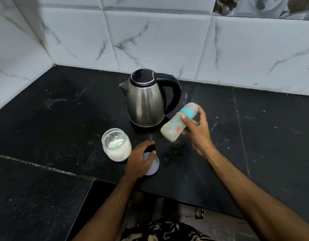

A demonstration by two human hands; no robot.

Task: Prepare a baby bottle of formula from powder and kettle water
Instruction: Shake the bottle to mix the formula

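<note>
Black stone forms the counter [254,136], speckled with pale crumbs and scuffs, meeting in a corner under white marble-veined wall tiles [150,40]; a lower black ledge [37,197] steps down at the near left. In the head view, a steel kettle [145,103] with black lid and handle stands upright near the wall. In front of it and to the left stands an open glass jar [116,145] of white powder. The right hand [196,129] grips a baby bottle [178,121], blurred and tilted, held above the counter just right of the kettle, fingers curled round its middle. The left hand [141,158] rests on a pale round lid [152,164] lying flat beside the jar, its fingers bent over the lid's far edge.
</note>
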